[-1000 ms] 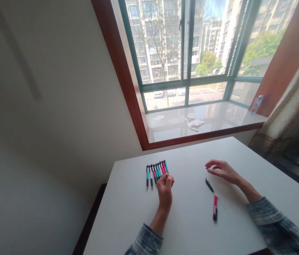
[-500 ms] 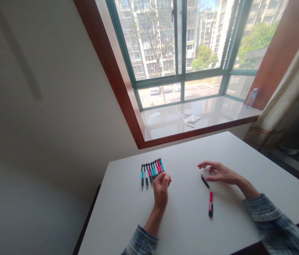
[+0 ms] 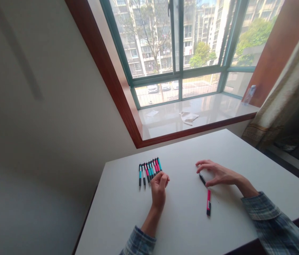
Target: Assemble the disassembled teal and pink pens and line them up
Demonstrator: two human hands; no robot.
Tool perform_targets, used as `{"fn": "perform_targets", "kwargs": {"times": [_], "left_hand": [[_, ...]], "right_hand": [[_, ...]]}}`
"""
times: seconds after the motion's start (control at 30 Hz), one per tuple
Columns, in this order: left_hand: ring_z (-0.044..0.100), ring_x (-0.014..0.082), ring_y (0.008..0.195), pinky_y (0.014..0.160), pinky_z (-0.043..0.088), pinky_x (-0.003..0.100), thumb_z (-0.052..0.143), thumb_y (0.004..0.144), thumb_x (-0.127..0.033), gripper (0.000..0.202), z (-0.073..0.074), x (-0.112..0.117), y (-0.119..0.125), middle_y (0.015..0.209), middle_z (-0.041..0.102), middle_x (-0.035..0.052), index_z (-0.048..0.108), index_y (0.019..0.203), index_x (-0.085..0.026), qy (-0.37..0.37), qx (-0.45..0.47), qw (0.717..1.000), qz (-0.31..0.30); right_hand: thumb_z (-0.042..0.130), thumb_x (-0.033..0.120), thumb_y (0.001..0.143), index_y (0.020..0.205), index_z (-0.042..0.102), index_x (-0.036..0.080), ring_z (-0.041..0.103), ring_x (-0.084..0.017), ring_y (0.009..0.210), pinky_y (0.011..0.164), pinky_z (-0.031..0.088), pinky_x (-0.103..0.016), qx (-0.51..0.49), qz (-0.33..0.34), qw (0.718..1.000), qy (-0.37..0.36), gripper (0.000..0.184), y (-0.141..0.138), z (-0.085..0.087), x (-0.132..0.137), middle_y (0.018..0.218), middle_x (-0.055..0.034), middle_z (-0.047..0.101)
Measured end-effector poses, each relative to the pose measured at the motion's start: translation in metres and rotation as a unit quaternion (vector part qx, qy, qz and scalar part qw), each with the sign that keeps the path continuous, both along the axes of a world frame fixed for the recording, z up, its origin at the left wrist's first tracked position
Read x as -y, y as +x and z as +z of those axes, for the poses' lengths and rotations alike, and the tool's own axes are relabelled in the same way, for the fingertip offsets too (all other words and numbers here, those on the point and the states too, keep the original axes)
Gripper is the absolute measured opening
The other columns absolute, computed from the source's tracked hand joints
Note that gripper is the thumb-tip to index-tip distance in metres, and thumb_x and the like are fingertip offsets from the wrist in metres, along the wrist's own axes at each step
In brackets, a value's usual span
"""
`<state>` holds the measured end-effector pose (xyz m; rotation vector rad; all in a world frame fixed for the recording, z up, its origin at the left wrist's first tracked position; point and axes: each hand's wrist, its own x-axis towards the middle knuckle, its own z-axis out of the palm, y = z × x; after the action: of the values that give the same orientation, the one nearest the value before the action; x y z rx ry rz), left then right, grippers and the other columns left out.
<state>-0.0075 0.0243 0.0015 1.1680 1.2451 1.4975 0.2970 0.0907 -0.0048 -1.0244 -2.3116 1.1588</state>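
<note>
My left hand (image 3: 159,191) is closed, fingers curled in, with its fingertips hidden from view; what they hold, if anything, I cannot make out. It rests just in front of a row of several click pens (image 3: 149,169) with turquoise, white and pink barrels and black grips. My right hand (image 3: 218,173) is open over a black pen part (image 3: 202,179), thumb and fingers apart near its two ends. Closer to me lies a pink pen barrel (image 3: 208,202) with a black end. A thin line, perhaps a refill or spring, shows faintly beside it.
The white table (image 3: 183,219) stands against the wall below a window. On the sill (image 3: 162,127) lie a crumpled white cloth (image 3: 188,117) and a paper piece (image 3: 152,113), with a clear bottle (image 3: 249,95) at the right. A curtain (image 3: 276,92) hangs on the right.
My right hand has lowered, its thumb and fingers coming nearer the ends of the black pen part. The left hand stays closed by the pens. The view has shifted slightly.
</note>
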Motion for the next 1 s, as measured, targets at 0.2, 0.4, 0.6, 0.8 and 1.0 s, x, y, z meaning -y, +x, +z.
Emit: {"fn": "perform_targets", "kwargs": {"times": [0.2, 0.4, 0.6, 0.8, 1.0], "left_hand": [[0.030, 0.0099, 0.053, 0.052, 0.024, 0.023, 0.058, 0.084, -0.039, 0.035, -0.002, -0.001, 0.000, 0.056, 0.040, -0.0042, 0.049, 0.057, -0.018, -0.006, 0.015, 1.000, -0.005], [0.030, 0.0098, 0.053, 0.052, 0.024, 0.024, 0.057, 0.085, -0.038, 0.035, -0.002, -0.001, 0.000, 0.055, 0.040, -0.0042, 0.049, 0.057, -0.018, -0.005, 0.010, 1.000, -0.006], [0.030, 0.0100, 0.054, 0.052, 0.025, 0.024, 0.058, 0.084, -0.039, 0.035, -0.001, -0.001, 0.001, 0.056, 0.040, -0.0037, 0.049, 0.057, -0.018, -0.008, 0.008, 1.000, -0.004], [0.031, 0.0104, 0.053, 0.052, 0.026, 0.023, 0.058, 0.084, -0.037, 0.035, 0.000, 0.000, 0.002, 0.055, 0.040, -0.0038, 0.049, 0.056, -0.018, 0.001, 0.006, 1.000, -0.007], [0.045, 0.0127, 0.060, 0.060, 0.038, 0.024, 0.062, 0.088, -0.035, 0.028, 0.000, 0.004, 0.002, 0.062, 0.051, -0.0017, 0.060, 0.066, -0.018, 0.024, -0.066, 0.997, -0.025]], "right_hand": [[0.086, 0.045, 0.071, 0.115, 0.072, 0.030, 0.044, -0.033, 0.137, 0.116, 0.036, -0.049, 0.014, -0.009, 1.000, 0.021, 0.048, -0.003, -0.004, 0.000, 0.144, -0.0078, 0.052], [0.087, 0.048, 0.070, 0.105, 0.076, 0.031, 0.045, -0.034, 0.135, 0.114, 0.038, -0.050, 0.009, -0.019, 0.999, 0.028, 0.041, -0.008, -0.006, 0.001, 0.141, -0.0074, 0.054], [0.086, 0.051, 0.072, 0.101, 0.077, 0.032, 0.049, -0.033, 0.129, 0.110, 0.040, -0.050, 0.000, -0.019, 0.999, 0.049, 0.036, -0.017, -0.002, 0.004, 0.134, -0.0060, 0.060], [0.085, 0.051, 0.073, 0.099, 0.077, 0.029, 0.059, -0.028, 0.109, 0.096, 0.049, -0.043, -0.030, -0.053, 0.995, 0.083, 0.035, -0.030, -0.002, 0.007, 0.114, -0.0068, 0.070], [0.073, 0.048, 0.087, 0.095, 0.077, 0.024, 0.057, -0.017, 0.070, 0.066, 0.047, -0.030, -0.120, -0.116, 0.984, 0.067, 0.026, -0.043, -0.004, 0.011, 0.081, -0.0022, 0.071]]}}
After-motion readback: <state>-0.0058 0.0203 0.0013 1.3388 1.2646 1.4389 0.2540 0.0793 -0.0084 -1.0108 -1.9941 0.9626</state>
